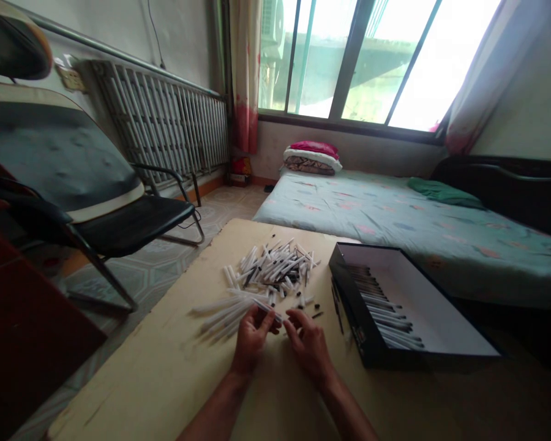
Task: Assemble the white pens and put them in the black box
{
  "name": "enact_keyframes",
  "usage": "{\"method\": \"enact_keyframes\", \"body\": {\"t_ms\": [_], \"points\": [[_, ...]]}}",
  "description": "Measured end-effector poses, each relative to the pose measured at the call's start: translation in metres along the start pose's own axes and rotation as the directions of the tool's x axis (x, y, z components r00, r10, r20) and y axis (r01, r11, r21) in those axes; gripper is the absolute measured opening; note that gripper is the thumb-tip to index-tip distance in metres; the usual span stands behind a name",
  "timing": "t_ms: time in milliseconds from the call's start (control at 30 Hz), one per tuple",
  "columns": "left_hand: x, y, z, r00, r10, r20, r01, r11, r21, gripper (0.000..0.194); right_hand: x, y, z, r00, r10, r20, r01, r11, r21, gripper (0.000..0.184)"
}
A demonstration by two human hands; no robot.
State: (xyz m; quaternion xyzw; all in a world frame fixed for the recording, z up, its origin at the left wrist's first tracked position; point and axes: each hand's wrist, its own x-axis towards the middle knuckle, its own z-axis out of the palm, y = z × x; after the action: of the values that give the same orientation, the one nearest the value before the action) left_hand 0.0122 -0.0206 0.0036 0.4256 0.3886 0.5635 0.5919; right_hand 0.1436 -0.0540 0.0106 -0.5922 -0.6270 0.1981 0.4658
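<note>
My left hand (252, 334) pinches a slim, pale pen barrel (269, 309) between thumb and fingers, its end pointing toward my right hand. Close to that end, my right hand (310, 343) has its thumb and forefinger curled near each other; whatever lies between them is too small to make out. Just beyond both hands spreads a loose pile of white pen parts (275, 263), mixed with dark pieces. Longer translucent tubes (224, 315) lie beside my left hand. Several small black caps (316, 305) are scattered near my right fingers.
An open black box (441, 294) stands on the table (165, 361) at right, with a row of finished-looking pens (386, 312) inside. Thin dark sticks (337, 306) lie along its left side. Beyond are a bed (349, 202) and, leftward, a black chair (133, 223).
</note>
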Motion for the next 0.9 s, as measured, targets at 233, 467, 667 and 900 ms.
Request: {"method": "enact_keyframes", "body": {"t_ms": [233, 467, 667, 900], "points": [[-0.005, -0.003, 0.005, 0.999, 0.037, -0.028, -0.032, 0.988, 0.151, 0.029, -0.013, 0.020, -0.002, 0.975, 0.117, -0.191, -0.120, 0.993, -0.006, 0.030], [0.009, 0.004, 0.026, 0.943, 0.148, 0.299, -0.323, 0.629, 0.707, 0.018, -0.008, 0.040, -0.011, 0.877, 0.380, -0.296, -0.251, 0.885, 0.393, 0.038], [0.044, -0.007, 0.050, 0.903, 0.087, 0.420, -0.427, 0.286, 0.858, 0.026, -0.007, 0.042, -0.007, 0.862, 0.423, -0.280, -0.226, 0.814, 0.535, 0.034], [0.045, -0.004, 0.046, 0.911, 0.122, 0.393, -0.412, 0.291, 0.864, 0.015, -0.008, 0.039, -0.010, 0.888, 0.361, -0.283, -0.212, 0.870, 0.445, 0.026]]}}
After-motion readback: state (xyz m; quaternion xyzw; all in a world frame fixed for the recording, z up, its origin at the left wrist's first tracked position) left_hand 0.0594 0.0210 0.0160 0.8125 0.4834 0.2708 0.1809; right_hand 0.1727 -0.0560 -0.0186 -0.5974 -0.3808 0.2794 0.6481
